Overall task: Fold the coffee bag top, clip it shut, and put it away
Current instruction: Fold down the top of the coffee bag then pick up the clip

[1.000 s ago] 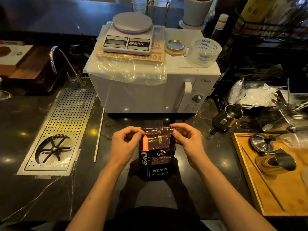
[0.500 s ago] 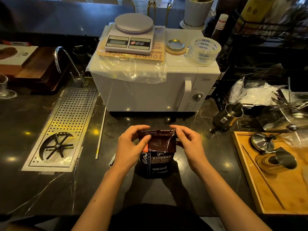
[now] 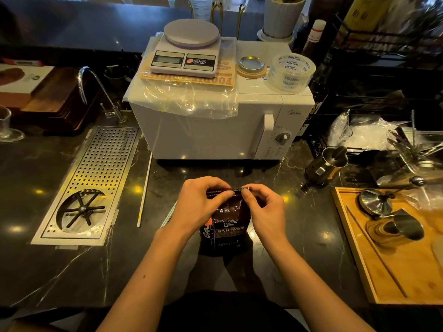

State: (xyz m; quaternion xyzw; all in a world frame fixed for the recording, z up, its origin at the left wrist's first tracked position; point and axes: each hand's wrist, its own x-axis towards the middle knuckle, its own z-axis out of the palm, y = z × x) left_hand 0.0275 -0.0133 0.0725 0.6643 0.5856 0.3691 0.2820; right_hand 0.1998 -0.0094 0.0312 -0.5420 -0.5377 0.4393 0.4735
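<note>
The coffee bag stands upright on the dark counter, near its front edge and at the middle of its width, just before the white microwave. Both hands are at the top of the bag. The left hand is closed on the top strip from the left side, with the thumb and the fingers pinching it. The right hand grips the same strip from the right side, its thumb pressing on the front. The two thumbs almost meet at the middle of the strip. The top part of the bag leans toward the person and looks wrinkled.

On the left part of the counter a metal drain tray is set in, and a thin white stick lies between it and the bag. At the right edge of the counter lies a wooden tray. On top of the microwave sit a kitchen scale and a roll of clear tape.
</note>
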